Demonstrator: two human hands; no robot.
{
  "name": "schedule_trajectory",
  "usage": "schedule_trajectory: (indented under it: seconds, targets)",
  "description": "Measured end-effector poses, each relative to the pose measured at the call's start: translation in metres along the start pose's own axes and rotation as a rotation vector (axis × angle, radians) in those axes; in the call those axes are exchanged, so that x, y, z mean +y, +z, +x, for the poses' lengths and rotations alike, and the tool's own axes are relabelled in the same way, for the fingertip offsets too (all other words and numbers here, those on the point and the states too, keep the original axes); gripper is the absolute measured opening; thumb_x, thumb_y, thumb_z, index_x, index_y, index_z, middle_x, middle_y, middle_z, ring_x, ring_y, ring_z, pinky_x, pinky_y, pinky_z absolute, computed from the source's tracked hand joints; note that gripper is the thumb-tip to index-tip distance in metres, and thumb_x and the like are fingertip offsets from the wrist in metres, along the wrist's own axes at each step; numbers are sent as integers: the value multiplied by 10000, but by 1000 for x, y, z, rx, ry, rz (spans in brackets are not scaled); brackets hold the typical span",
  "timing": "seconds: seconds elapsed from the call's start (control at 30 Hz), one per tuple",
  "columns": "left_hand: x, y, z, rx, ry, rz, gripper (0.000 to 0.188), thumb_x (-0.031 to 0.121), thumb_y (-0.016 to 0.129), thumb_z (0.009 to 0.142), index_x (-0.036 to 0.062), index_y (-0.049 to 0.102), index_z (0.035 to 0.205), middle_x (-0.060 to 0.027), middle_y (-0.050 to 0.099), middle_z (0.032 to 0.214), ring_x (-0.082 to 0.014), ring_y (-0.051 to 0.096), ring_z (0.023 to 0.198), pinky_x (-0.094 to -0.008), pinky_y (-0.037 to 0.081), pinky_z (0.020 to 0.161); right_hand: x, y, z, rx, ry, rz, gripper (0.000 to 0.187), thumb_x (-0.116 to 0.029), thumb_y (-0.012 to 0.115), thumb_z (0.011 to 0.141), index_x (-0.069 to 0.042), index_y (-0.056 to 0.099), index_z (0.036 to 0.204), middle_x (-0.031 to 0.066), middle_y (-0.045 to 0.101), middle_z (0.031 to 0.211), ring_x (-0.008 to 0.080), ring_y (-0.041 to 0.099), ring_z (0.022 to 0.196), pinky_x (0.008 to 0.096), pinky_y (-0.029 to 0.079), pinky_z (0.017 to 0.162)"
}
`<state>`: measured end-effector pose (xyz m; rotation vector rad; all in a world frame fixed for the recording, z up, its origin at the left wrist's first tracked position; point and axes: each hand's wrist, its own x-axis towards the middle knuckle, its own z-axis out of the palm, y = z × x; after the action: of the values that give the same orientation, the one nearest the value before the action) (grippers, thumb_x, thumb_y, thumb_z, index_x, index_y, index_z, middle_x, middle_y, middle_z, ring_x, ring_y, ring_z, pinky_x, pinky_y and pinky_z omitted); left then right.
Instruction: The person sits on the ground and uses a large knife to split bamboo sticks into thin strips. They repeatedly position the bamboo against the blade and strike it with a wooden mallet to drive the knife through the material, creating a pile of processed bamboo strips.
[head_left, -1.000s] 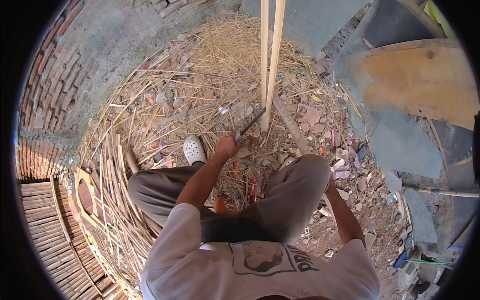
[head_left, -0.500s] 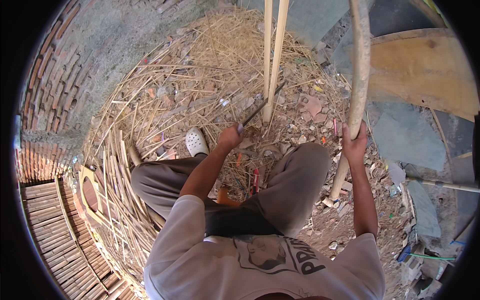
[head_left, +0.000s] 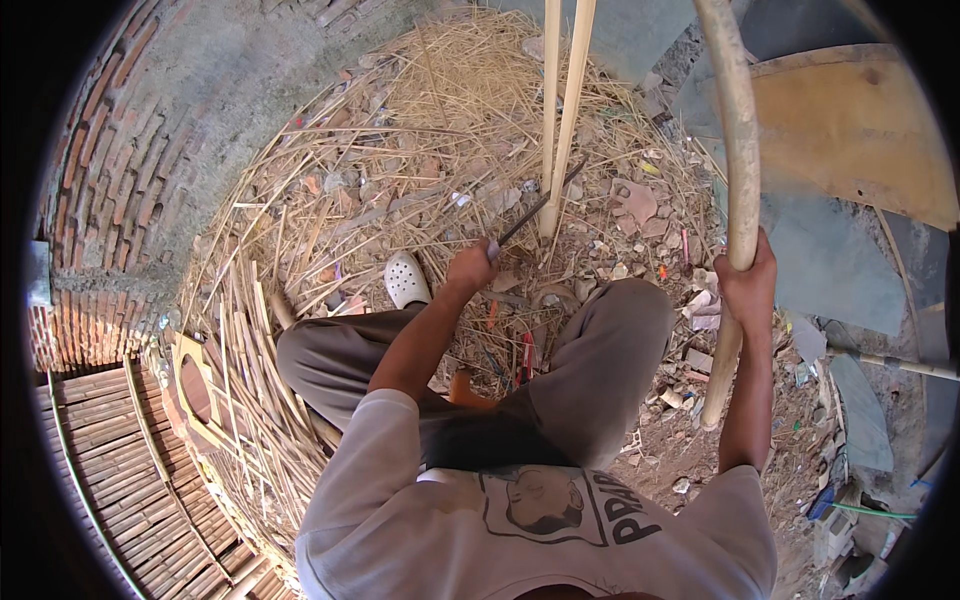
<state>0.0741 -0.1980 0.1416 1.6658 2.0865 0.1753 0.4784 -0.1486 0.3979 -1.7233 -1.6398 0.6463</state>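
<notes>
My left hand [head_left: 470, 268] is closed round the pale handle of a long dark-bladed knife [head_left: 523, 220]. Its blade slants up to the right across a pale split stick [head_left: 568, 125], near that stick's lower end. Two strips of the stick rise apart above the blade; whether the edge sits between them I cannot tell. On the right, my right hand [head_left: 750, 288] grips a thick, slightly bent wooden pole [head_left: 741, 140] below its middle. The pole's lower end hangs beside my right knee.
Dry straw and splinters [head_left: 440, 90] cover the ground among broken rubble [head_left: 637, 203]. A bundle of thin sticks [head_left: 262, 385] lies left of my bent legs. A brick wall [head_left: 110, 160] stands at left, a bamboo slat platform [head_left: 130, 470] below it. Grey sheets [head_left: 835, 265] and a tan board [head_left: 850, 130] lie right.
My right hand and the pole have shifted to the right, and the pole stands more upright. The view has moved a little; the knife stays at the split stick.
</notes>
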Motion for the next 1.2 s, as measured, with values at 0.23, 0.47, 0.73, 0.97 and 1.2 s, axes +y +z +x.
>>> schedule_trajectory:
  seconds: [0.23,0.47,0.73,0.97,1.2]
  targets:
    - [-10,8,-9,-4,-24,-55,332,282,607,851,61,554,1093,-238,678,868,-423,666,797,-518,534,741,16,69,3,52,-57,197,390,-77,700,710,45,518,1032,152,634,763,221,610,619,350,507,607]
    - [-3,4,-1,-79,2,-10,320,287,594,865,70,563,1097,-239,679,912,-410,669,850,-519,528,769,165,137,-41,-632,172,-326,437,-224,683,768,33,558,1099,241,657,879,350,675,799,418,528,719]
    - [-8,12,-15,24,-21,-12,320,310,569,891,56,555,1083,-226,681,808,-426,668,745,-511,540,695,-60,-16,30,58,90,138,257,-47,638,726,41,556,953,114,624,754,165,606,616,312,489,561]
    - [8,4,-2,-100,-11,-27,340,336,535,929,45,560,1102,-239,680,872,-414,667,833,-511,528,763,104,128,-16,-314,143,-252,511,-181,712,748,11,540,1189,280,658,984,385,669,920,435,512,774]
    - [-38,26,-10,-146,-61,-6,366,340,510,950,42,586,1148,-237,682,908,-412,665,871,-497,522,800,217,216,-97,-716,389,-332,478,-190,688,773,-9,516,1181,281,656,998,407,654,946,471,503,801]
